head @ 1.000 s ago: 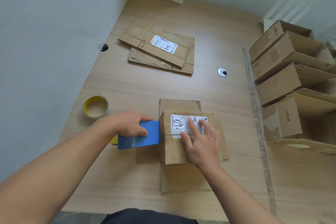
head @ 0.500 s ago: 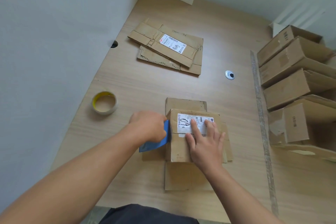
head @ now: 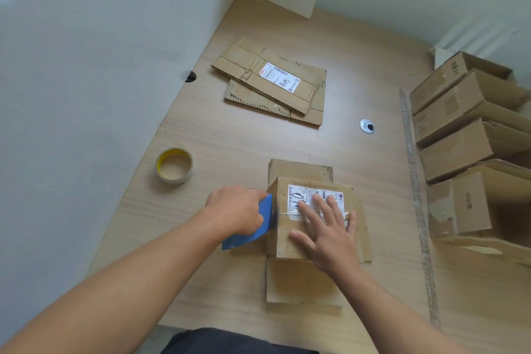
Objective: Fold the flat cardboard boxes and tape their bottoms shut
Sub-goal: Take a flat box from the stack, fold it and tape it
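A small cardboard box (head: 283, 241) stands upside down near the table's front edge, its lower flaps spread flat on the wood. A white label and a strip of clear tape lie across its top. My right hand (head: 326, 234) presses flat on that top, fingers apart. My left hand (head: 237, 213) grips a blue tape dispenser (head: 257, 228) held against the box's left edge. Flat cardboard boxes (head: 273, 86) lie stacked farther back.
A roll of clear tape with a yellow core (head: 174, 165) sits left of the box. Several folded boxes (head: 471, 129) are stacked on their sides at the right. A round metal grommet (head: 367, 126) and a grey wall partition (head: 86, 80) border the area.
My left hand has brought the blue dispenser rightward, up against the box's left edge. My right hand stayed pressed on the box top.
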Motion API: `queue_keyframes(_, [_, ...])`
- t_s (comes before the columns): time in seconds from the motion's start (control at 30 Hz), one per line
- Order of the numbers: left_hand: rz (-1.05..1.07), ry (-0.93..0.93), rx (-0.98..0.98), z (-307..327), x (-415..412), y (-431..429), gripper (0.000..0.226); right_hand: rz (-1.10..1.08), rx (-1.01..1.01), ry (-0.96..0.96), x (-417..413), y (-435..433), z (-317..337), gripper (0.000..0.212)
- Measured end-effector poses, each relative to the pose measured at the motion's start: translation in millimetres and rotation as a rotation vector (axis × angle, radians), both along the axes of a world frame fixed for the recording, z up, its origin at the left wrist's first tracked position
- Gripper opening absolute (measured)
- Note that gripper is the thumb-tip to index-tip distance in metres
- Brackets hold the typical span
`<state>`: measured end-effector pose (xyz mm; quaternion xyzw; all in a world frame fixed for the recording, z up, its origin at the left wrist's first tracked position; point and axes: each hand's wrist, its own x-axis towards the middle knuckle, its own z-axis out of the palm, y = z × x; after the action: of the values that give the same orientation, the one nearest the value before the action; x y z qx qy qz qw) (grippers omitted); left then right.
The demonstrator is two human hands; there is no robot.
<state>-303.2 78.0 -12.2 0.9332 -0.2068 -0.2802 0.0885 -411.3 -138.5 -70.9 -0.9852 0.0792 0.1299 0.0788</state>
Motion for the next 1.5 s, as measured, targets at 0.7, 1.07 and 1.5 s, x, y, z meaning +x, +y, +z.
queue_keyframes(0.7, [0.051,-0.046,0.014,-13,-9,6,0.052,0.021,-0.086,-0.433,-15,47,5,0.050])
queue_keyframes(1.07, [0.004,-0.030,0.080,-34,-15,2,0.061,0.130,-0.154,-0.533,-21,23,-4,0.048])
queue_keyframes(1.5, [0.237,-0.074,-0.035,-10,7,30,0.063,0.053,-0.051,-0.547,-16,26,8,0.031])
